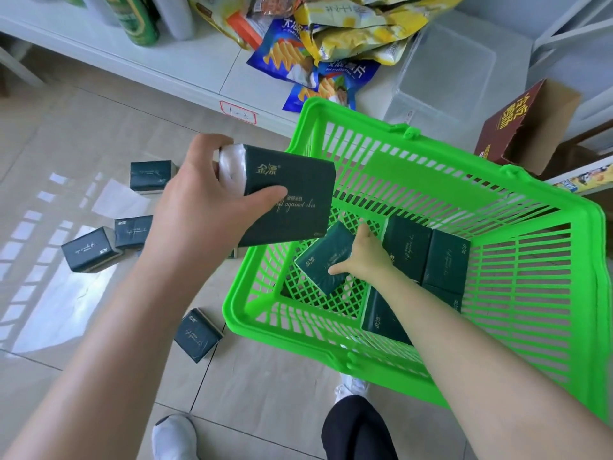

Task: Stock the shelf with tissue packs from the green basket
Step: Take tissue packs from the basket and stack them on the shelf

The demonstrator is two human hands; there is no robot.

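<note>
**While one pack is lifted clear, the other hand goes in for the next**

As the head camera looks down past both bare forearms, the left hand [202, 200] grips a tissue pack [292, 200] above the near left corner of the green basket [431, 144]. The thumb lies across the printed face and the fingers wrap over the white end. That end-on hold probably serves to keep the soft pack flat and leave its long side free to slide onto the shelf [185, 71] just beyond.

The right hand [365, 260] is down inside the basket on a tilted pack [318, 260] that leans on the mesh floor. Its thumb is spread over the face. Whether the fingers have closed round the far edge cannot be told, because the hand hides that edge.

Further packs [444, 257] lie flat side by side in the basket, touching each other. One more lies partly hidden under the right forearm. Several loose packs [89, 249] are scattered on the tiled floor to the left, well apart from the basket.

Each pack is a dark green, soft-sided block in glossy film. It carries gold lettering and a pale script line, and white tissue shows at the ends.

The shelf carries snack bags [348, 31], a handwritten label [238, 112] on its front edge and a clear plastic bin [454, 71].
</note>
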